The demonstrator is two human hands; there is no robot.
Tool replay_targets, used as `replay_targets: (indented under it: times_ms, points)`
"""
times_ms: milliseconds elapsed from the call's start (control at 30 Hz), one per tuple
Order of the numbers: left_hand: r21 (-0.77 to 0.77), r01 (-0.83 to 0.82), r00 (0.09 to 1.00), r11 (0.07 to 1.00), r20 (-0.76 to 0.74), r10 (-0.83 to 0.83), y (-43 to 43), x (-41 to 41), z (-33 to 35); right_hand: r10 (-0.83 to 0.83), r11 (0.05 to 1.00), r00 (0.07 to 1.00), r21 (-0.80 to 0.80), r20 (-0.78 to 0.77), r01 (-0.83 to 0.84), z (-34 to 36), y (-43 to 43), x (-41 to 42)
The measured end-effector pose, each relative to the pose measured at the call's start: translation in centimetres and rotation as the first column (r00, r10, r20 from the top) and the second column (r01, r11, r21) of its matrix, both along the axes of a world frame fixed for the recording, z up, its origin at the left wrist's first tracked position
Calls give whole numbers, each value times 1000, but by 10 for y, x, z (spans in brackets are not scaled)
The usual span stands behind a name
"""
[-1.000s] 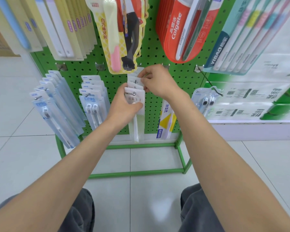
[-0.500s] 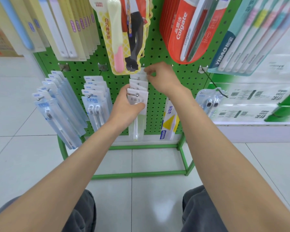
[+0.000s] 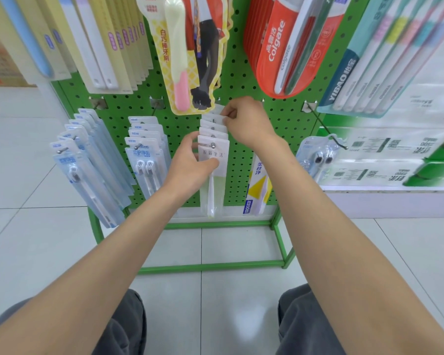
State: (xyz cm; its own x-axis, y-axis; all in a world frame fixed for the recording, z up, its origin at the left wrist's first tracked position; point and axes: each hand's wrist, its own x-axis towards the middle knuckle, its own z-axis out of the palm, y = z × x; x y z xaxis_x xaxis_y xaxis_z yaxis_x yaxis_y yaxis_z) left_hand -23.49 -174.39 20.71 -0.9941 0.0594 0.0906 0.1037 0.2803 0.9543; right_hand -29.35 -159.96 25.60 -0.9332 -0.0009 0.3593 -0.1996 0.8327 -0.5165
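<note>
Centre of frame: white toothbrush packs (image 3: 213, 129) hang in a row on one hook (image 3: 212, 144) of the green pegboard (image 3: 241, 73). The left hand (image 3: 189, 166) grips the front pack (image 3: 222, 161), thumb across its face. The right hand (image 3: 246, 123) pinches the top edge of a rear pack (image 3: 213, 116).

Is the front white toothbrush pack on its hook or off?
On: the metal hook tip shows through the hole in the flat white card pack.

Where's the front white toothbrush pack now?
Head view, centre: front white pack hangs low on the green pegboard, held by the left hand, below the right hand pinching a rear pack.
</note>
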Motion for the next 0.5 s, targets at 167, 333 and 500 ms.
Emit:
replay_targets:
  times_ms: [167,333,500]
  points:
    - [-16,0,1000,1000,4,0,0,2,0,-11,1000,1000,-20,0,11,0,4,8]
    - [-30,-12,1000,999,-6,12,1,5,0,-49,997,999,-68,-18,48,-1,8,17]
    - [-104,-22,999,994,-30,19,0,10,-2,-87,991,993,-108,-75,78,-5,7,31]
